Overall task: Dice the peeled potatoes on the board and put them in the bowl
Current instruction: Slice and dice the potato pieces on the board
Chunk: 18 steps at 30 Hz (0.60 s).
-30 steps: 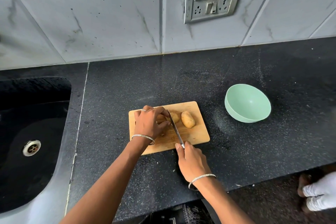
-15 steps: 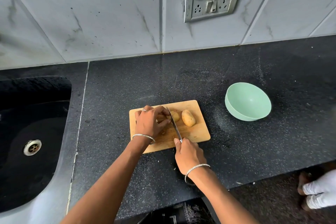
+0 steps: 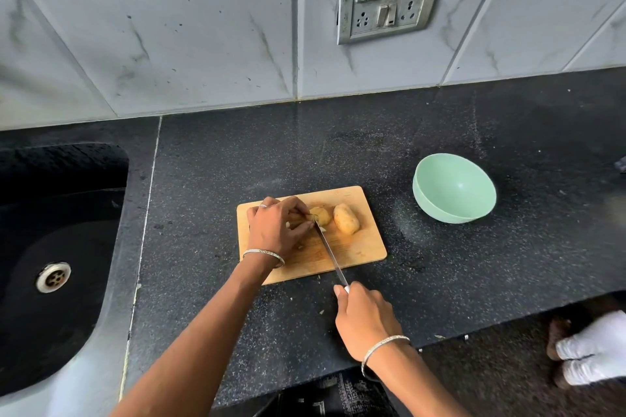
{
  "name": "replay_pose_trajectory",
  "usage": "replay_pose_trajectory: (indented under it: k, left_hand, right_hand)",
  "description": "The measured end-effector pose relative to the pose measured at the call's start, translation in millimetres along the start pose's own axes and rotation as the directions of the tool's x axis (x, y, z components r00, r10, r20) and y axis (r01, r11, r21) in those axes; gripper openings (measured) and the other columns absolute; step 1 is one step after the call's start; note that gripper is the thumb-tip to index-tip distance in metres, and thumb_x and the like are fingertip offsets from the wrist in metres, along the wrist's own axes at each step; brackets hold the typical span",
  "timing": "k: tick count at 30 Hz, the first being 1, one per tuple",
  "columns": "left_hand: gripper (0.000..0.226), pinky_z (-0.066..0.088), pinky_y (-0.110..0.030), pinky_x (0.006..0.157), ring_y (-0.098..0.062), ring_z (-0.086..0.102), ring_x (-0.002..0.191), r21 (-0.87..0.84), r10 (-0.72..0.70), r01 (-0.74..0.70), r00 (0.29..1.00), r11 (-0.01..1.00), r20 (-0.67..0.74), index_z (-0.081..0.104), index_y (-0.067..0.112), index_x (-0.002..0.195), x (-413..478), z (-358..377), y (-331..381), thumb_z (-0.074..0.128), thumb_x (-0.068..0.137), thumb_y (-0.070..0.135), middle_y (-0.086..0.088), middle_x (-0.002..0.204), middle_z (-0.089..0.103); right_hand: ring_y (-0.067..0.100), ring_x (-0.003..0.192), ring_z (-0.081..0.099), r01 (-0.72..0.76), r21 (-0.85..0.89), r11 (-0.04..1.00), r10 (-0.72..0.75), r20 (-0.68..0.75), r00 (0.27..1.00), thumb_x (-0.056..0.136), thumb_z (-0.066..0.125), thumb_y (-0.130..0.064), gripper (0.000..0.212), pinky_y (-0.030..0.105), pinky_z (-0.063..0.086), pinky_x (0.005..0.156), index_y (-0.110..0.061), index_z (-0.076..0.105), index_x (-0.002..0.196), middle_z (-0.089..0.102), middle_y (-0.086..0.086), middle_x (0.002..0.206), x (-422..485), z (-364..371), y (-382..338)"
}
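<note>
free: bare counter [image 3: 389,159] between board [image 3: 369,247] and bowl [image 3: 437,203] | obstacles: sink [image 3: 61,247] left

Both forearms reach forward from the lower edge of the view, bare, each wrist ringed by a thin silver bangle. The left hand [image 3: 276,228] lies palm down with knuckles raised and fingers [image 3: 298,210] curled inward and downward in a claw, thumb tucked low on the near side (a ring shows on one finger). The right hand [image 3: 366,318] sits nearer the body, closed in a fist around a handle, the back of the hand up, thumb pressed forward along the top.
</note>
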State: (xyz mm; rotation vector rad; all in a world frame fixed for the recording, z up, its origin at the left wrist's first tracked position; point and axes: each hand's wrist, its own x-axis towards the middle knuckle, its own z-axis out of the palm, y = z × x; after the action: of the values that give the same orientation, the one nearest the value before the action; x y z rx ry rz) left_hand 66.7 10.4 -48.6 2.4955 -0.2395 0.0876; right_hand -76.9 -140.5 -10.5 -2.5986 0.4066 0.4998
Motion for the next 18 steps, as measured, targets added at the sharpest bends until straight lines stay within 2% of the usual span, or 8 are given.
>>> replay_pose_trajectory:
  k: [5,9,14,18]
  left_hand:
    - [0.027,0.032,-0.035,0.081,-0.011,0.05,0.099,0.047,0.036,-0.038,0.999,0.998,0.036,0.06,0.041,0.103,1,-3,2,0.069,0.078,0.046,0.022,0.09,0.067]
    - [0.025,0.03,-0.034,0.081,-0.012,0.05,0.1,0.049,0.036,-0.039,0.998,0.998,0.056,0.063,0.04,0.1,1,-5,2,0.069,0.077,0.046,0.023,0.087,0.066]
    - [0.023,0.036,-0.038,0.087,-0.013,0.05,0.104,0.035,0.022,-0.025,0.996,0.999,0.085,0.063,0.038,0.098,2,-5,3,0.07,0.077,0.045,0.021,0.088,0.066]
    - [0.025,0.033,-0.036,0.083,-0.012,0.051,0.104,0.067,0.021,-0.027,0.996,0.997,0.084,0.061,0.039,0.095,0,-6,4,0.071,0.075,0.048,0.02,0.088,0.065]
  right_hand:
    - [0.032,0.101,0.06,0.011,-0.018,1.0,-0.01,0.026,1.0,0.103,0.029,-0.044,0.04,0.036,0.041,0.074,-0.016,0.057,0.104,0.064,0.009,0.108,-4,-12,5]
    - [0.034,0.098,0.061,0.025,0.011,1.0,-0.024,-0.011,1.0,0.102,0.03,-0.047,0.04,0.037,0.04,0.07,-0.017,0.055,0.099,0.063,0.009,0.101,-1,-21,3]
    - [0.035,0.095,0.06,0.053,0.062,0.997,-0.05,-0.049,0.998,0.102,0.031,-0.045,0.035,0.037,0.037,0.068,-0.019,0.05,0.091,0.062,0.011,0.097,15,-23,-6]
    - [0.039,0.096,0.059,0.053,0.087,0.995,-0.048,-0.056,0.997,0.101,0.033,-0.047,0.038,0.039,0.04,0.07,-0.015,0.052,0.094,0.062,0.015,0.101,25,-17,-11]
